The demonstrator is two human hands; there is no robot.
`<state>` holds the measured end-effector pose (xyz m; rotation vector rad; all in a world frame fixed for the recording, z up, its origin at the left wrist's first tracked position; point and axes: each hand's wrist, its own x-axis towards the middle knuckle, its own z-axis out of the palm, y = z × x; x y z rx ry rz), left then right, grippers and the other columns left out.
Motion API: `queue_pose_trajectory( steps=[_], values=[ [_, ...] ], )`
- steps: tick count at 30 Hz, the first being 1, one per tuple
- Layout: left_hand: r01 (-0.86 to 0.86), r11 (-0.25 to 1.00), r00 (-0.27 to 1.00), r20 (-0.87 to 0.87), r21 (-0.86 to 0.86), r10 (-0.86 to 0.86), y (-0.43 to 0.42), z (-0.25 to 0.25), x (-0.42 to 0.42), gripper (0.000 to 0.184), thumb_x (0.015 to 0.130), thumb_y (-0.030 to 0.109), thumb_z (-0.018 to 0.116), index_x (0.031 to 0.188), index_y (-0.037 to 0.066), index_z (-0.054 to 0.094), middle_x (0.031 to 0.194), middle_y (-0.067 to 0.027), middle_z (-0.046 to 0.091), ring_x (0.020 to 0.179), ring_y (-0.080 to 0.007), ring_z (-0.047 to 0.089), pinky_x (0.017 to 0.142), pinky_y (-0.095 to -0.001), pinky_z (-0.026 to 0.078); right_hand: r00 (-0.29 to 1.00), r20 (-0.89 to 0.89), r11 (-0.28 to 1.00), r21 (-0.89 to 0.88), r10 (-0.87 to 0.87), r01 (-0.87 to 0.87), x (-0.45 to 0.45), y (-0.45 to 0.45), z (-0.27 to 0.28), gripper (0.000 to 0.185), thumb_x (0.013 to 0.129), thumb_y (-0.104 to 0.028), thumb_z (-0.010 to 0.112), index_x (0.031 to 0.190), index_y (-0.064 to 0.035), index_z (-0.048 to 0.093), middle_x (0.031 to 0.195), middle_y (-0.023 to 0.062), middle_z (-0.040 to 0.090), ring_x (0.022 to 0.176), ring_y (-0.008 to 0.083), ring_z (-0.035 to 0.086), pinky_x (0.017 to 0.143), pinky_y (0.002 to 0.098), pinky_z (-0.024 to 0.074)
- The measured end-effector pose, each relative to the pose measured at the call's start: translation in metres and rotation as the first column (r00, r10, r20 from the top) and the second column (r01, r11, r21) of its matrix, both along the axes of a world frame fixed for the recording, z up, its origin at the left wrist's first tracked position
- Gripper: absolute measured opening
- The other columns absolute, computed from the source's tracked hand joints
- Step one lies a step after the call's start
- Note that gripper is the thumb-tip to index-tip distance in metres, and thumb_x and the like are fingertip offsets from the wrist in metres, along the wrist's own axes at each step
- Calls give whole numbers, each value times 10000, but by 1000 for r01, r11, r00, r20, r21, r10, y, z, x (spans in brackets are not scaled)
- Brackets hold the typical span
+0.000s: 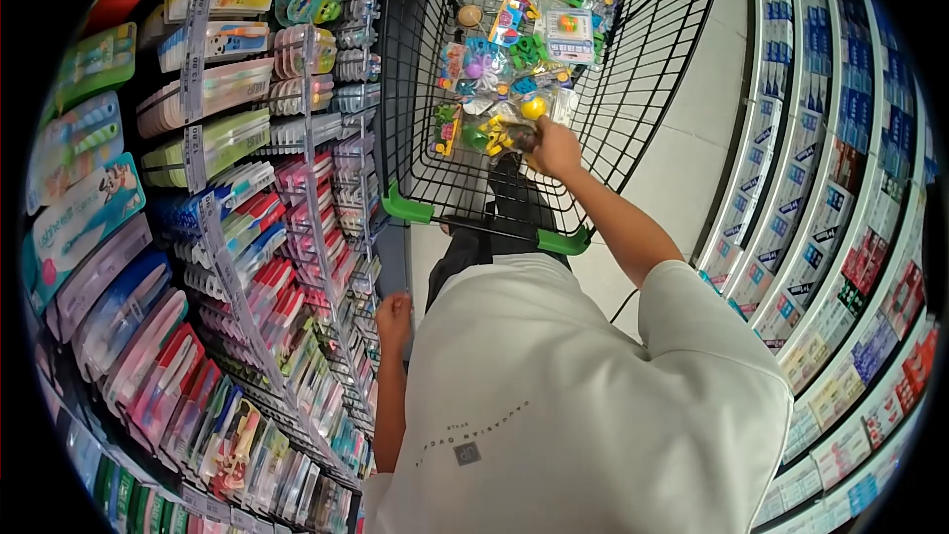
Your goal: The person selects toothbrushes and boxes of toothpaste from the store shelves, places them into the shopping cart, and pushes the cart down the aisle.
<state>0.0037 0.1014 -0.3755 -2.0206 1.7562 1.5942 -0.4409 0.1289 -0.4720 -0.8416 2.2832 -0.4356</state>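
My right hand (pixel 557 150) reaches into the black wire shopping cart (pixel 657 89). Its fingers close at the edge of a dark, blurred item (pixel 520 136) that I cannot make out. Just above the hand lies a yellow ball-like toy (pixel 534 107), and to the left is a yellow and green packaged toy (pixel 484 135). Several small packaged toys cover the cart floor, among them a purple one (pixel 481 66) and green ones (pixel 534 47). Low on the left, beside the rack, hangs my left hand (pixel 393 314), its fingers curled with nothing visible in them.
A rack of hanging toothbrush packs (pixel 232 237) lines the left side. Shelves of boxed goods (pixel 835 208) run along the right. The cart has green corner pieces (pixel 407 206) facing me and stands on pale floor tiles (pixel 682 153).
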Motion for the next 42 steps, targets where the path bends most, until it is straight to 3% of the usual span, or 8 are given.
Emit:
queue_pose_trajectory(
  steps=[8, 14, 20, 24, 26, 30, 36, 42],
  values=[
    [18, 1000, 999, 27, -20, -17, -2, 2, -3, 257, 913, 196, 612, 1028, -33, 618, 795, -40, 636, 688, -100, 599, 635, -235, 490, 992, -79, 993, -72, -99, 93, -43, -27, 4, 203, 817, -200, 621, 962, -63, 580, 810, 196, 660, 773, 402, 639, 683, 499, 502],
    [8, 999, 999, 33, -37, -6, -2, -3, 0, 245, 913, 195, 610, 1011, -29, 617, 795, -39, 637, 693, -102, 599, 659, -238, 490, 984, -174, 999, -37, -22, 16, -62, -37, -8, 280, 814, -220, 638, 1027, -42, 606, 1047, 195, 633, 976, 358, 608, 809, 464, 504],
    [72, 995, 997, 23, -70, -71, -5, -19, 3, 252, 895, 225, 621, 959, -19, 630, 751, -59, 649, 673, -116, 609, 654, -253, 487, 994, -15, 966, -234, 112, -112, -19, -38, 33, 271, 815, -231, 629, 963, -5, 609, 905, 222, 642, 826, 392, 635, 729, 485, 508],
    [89, 992, 996, 14, -87, -88, -24, -33, -7, 277, 879, 254, 631, 928, -18, 640, 719, -78, 663, 655, -135, 620, 632, -275, 489, 894, 217, 894, -319, 392, -314, 58, -31, 69, 376, 837, -389, 623, 922, -24, 601, 913, 211, 628, 893, 379, 614, 763, 477, 493],
    [128, 986, 991, -28, -110, -132, -39, -30, -18, 277, 879, 253, 632, 933, -18, 640, 722, -79, 663, 653, -135, 620, 632, -275, 490, 855, 83, 781, -460, 512, -423, 98, -20, 63, 459, 800, -452, 650, 967, -27, 604, 957, 200, 611, 912, 386, 603, 790, 471, 491],
    [221, 965, 964, -121, -139, -238, -69, -51, -23, 281, 878, 246, 634, 962, -21, 642, 733, -78, 666, 662, -133, 621, 641, -274, 493, 797, -89, 733, -342, 598, -588, 140, -10, 54, 510, 790, -424, 659, 1122, -47, 571, 1073, 164, 583, 1049, 331, 572, 863, 467, 463],
    [265, 948, 936, -188, -179, -297, -112, -50, -34, 313, 867, 240, 645, 1021, -33, 638, 844, -111, 685, 737, -155, 646, 696, -283, 512, 833, -9, 815, -201, 553, -544, 143, -14, 55, 314, 841, -197, 550, 1130, -78, 582, 1080, 126, 596, 1030, 320, 588, 849, 444, 483],
    [350, 915, 906, -175, -203, -385, -126, -83, -24, 310, 847, 247, 655, 996, -25, 658, 822, -125, 694, 746, -189, 673, 696, -305, 525, 842, -108, 841, -68, 529, -537, 143, -9, 64, 268, 843, -198, 517, 1061, -79, 617, 1074, 126, 614, 952, 318, 626, 773, 439, 528]
  ],
)
